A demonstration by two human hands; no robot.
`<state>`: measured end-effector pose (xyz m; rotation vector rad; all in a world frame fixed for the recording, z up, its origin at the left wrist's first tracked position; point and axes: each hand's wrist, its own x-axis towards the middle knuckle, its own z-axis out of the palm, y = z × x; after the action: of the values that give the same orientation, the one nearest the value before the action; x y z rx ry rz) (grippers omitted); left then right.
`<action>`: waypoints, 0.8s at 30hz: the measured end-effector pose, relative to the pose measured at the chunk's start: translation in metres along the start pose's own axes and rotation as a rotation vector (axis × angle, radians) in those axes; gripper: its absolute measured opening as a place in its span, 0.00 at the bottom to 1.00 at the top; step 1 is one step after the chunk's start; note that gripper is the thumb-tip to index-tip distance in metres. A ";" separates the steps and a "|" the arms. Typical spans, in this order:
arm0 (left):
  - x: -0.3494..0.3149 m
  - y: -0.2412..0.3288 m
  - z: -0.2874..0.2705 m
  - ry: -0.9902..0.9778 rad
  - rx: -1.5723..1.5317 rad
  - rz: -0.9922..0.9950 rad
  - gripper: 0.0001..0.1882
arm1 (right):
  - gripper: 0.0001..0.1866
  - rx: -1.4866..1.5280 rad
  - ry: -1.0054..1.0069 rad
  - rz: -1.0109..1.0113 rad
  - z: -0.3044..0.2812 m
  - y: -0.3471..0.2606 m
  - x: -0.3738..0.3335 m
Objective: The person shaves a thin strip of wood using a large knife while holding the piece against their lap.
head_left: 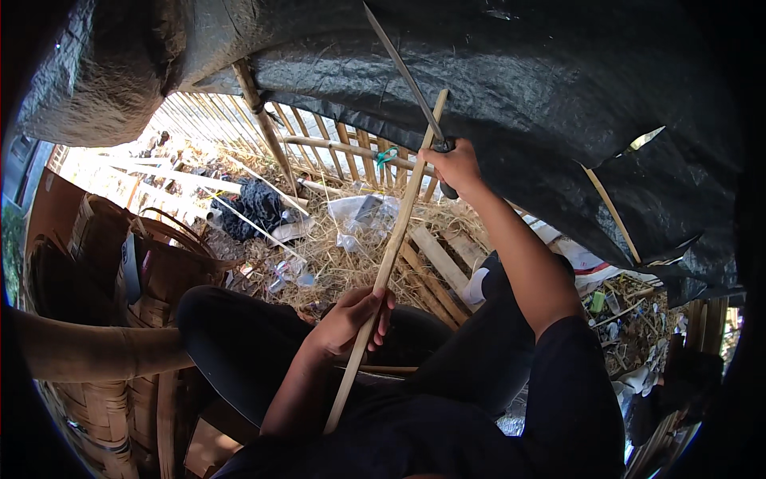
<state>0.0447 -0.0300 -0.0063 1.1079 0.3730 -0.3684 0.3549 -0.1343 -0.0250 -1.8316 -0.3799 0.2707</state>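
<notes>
A long pale bamboo strip (395, 235) slants from my lap up and away to the right. My left hand (349, 318) is closed round its lower part, thumb lying along the top face. Up near the far end, my right hand (456, 169) grips the dark handle of a long, narrow-bladed knife (403, 72). The blade points up and to the left and crosses the strip close to its tip. Whether the cutting edge bites into the strip, I cannot tell. My right fingers are partly hidden behind the handle and the strip.
A black tarp (511, 88) hangs low ahead and to the right. Woven bamboo baskets (171, 275) and a thick bamboo pole (104, 351) stand at my left. Straw, wood pieces (439, 259) and plastic litter cover the ground before a slatted bamboo fence (335, 148).
</notes>
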 end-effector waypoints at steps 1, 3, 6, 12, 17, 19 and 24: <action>-0.001 0.003 0.003 0.047 -0.050 -0.028 0.23 | 0.14 -0.092 0.066 -0.045 0.002 0.007 0.007; -0.002 0.004 0.004 0.082 -0.026 -0.002 0.22 | 0.14 -0.183 0.124 -0.092 0.004 0.011 0.008; -0.001 -0.007 -0.009 0.156 -0.014 0.082 0.22 | 0.18 -0.303 0.116 -0.273 0.010 -0.006 -0.009; 0.005 0.000 -0.024 0.268 -0.254 0.103 0.21 | 0.19 -0.393 -0.233 -0.311 0.016 -0.025 -0.057; 0.005 0.003 -0.024 0.269 -0.412 0.109 0.19 | 0.14 -0.352 -0.435 -0.518 0.036 -0.018 -0.089; 0.006 0.003 -0.024 0.269 -0.424 0.099 0.19 | 0.12 -0.384 -0.504 -0.558 0.042 -0.015 -0.101; 0.012 -0.008 -0.026 0.241 -0.535 0.090 0.19 | 0.10 -0.566 -0.461 -0.641 0.057 -0.009 -0.119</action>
<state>0.0485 -0.0109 -0.0283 0.6394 0.5924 -0.0439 0.2231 -0.1288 -0.0337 -2.0614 -1.4497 0.1375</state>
